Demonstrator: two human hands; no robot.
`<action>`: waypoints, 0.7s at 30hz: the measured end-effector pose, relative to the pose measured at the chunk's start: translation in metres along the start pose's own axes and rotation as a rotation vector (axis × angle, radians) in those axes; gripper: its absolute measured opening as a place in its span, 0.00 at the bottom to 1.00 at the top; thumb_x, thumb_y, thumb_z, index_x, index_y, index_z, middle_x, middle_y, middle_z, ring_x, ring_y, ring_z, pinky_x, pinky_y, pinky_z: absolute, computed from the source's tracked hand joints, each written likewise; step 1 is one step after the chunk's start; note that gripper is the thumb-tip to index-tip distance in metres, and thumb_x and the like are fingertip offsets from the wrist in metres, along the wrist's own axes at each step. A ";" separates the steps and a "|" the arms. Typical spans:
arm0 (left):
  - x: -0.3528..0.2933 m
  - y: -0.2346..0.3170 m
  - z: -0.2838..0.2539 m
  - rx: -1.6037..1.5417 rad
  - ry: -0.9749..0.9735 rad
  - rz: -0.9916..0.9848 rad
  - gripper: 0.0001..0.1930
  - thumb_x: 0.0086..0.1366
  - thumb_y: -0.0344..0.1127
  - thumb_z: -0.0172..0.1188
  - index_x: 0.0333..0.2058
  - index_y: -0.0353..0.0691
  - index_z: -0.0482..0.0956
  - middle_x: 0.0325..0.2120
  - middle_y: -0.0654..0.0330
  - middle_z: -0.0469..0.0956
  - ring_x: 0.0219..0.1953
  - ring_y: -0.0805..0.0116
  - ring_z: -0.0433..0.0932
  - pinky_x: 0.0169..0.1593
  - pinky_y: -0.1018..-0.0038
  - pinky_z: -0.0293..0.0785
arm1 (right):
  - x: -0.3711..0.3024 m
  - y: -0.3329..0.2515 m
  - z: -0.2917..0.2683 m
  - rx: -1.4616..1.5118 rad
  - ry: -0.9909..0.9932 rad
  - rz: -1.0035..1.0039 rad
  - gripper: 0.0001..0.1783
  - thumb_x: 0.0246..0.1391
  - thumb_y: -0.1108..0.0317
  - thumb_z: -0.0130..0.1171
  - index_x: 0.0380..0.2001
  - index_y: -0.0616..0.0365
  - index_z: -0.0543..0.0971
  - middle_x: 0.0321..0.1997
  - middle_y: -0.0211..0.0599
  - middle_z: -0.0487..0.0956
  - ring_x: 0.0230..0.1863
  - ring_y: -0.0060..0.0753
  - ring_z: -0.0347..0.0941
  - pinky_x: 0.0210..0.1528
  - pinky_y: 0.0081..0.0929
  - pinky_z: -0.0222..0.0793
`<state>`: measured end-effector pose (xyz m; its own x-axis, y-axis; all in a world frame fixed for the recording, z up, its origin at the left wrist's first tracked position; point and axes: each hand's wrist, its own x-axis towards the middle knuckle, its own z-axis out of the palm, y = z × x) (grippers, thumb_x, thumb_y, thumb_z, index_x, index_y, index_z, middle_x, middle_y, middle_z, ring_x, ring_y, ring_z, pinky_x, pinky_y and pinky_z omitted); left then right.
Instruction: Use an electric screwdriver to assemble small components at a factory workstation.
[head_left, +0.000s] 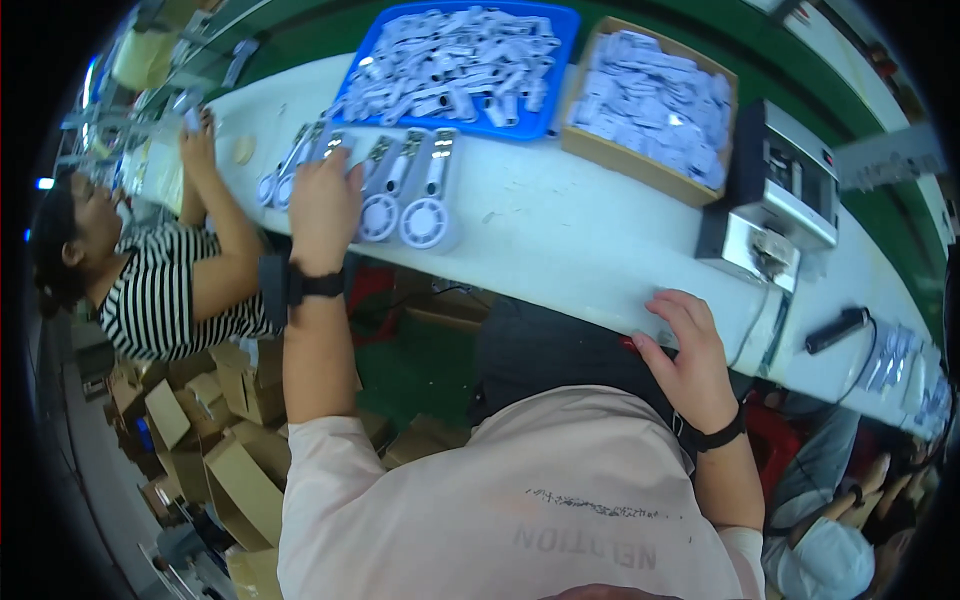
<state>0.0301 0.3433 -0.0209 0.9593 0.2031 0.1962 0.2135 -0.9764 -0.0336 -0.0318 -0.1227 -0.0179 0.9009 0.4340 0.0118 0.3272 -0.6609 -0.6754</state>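
Several white handheld fan bodies, with round slotted heads and circuit boards showing in their handles, lie in a row at the left of the white table. My left hand reaches over the row, its fingers closed about the handle of one fan body; that one's head is hidden beneath the hand. Just right of it lie a second fan body and a third fan body. By the table's near edge, my right hand is empty, with thumb and fingers apart.
A blue tray piled with white handle parts stands at the back, beside a cardboard box of white pieces. Farther right are a black-and-silver machine and a black tool with a cord. A co-worker in stripes works at left.
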 end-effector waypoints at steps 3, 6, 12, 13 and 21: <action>-0.010 -0.016 0.018 -0.147 0.320 0.257 0.16 0.69 0.32 0.64 0.53 0.34 0.83 0.47 0.42 0.84 0.50 0.41 0.80 0.56 0.52 0.75 | -0.014 0.012 -0.008 0.022 0.075 -0.031 0.19 0.54 0.70 0.72 0.49 0.60 0.81 0.55 0.47 0.79 0.57 0.53 0.76 0.58 0.40 0.75; -0.042 0.045 -0.028 -0.378 0.125 0.184 0.20 0.72 0.36 0.63 0.60 0.34 0.80 0.62 0.42 0.75 0.65 0.42 0.71 0.69 0.54 0.64 | -0.027 0.034 -0.017 0.065 0.115 -0.019 0.18 0.55 0.68 0.72 0.49 0.60 0.81 0.54 0.45 0.80 0.55 0.52 0.77 0.55 0.42 0.76; -0.059 0.087 0.002 -0.040 -0.050 0.547 0.19 0.67 0.32 0.64 0.56 0.36 0.81 0.64 0.49 0.75 0.68 0.42 0.67 0.70 0.49 0.62 | -0.112 0.119 -0.108 -0.158 0.646 0.391 0.15 0.59 0.68 0.69 0.47 0.62 0.82 0.42 0.39 0.84 0.44 0.39 0.81 0.48 0.32 0.77; -0.056 0.080 0.009 -0.005 -0.049 0.567 0.19 0.66 0.32 0.63 0.55 0.36 0.82 0.64 0.51 0.74 0.68 0.42 0.67 0.69 0.49 0.62 | -0.125 0.136 -0.120 -0.036 0.768 0.545 0.15 0.61 0.66 0.69 0.47 0.63 0.82 0.41 0.38 0.84 0.43 0.35 0.81 0.48 0.30 0.76; -0.047 0.096 -0.014 -0.037 -0.013 0.526 0.20 0.67 0.32 0.63 0.57 0.35 0.80 0.64 0.47 0.74 0.68 0.41 0.68 0.69 0.49 0.64 | -0.180 0.308 -0.251 -0.445 1.025 0.869 0.28 0.56 0.53 0.72 0.49 0.68 0.83 0.44 0.53 0.85 0.48 0.47 0.83 0.52 0.39 0.77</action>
<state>0.0032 0.2389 -0.0200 0.9375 -0.3143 0.1495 -0.3036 -0.9485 -0.0899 -0.0212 -0.5577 -0.0434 0.6010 -0.7080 0.3708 -0.5425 -0.7020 -0.4614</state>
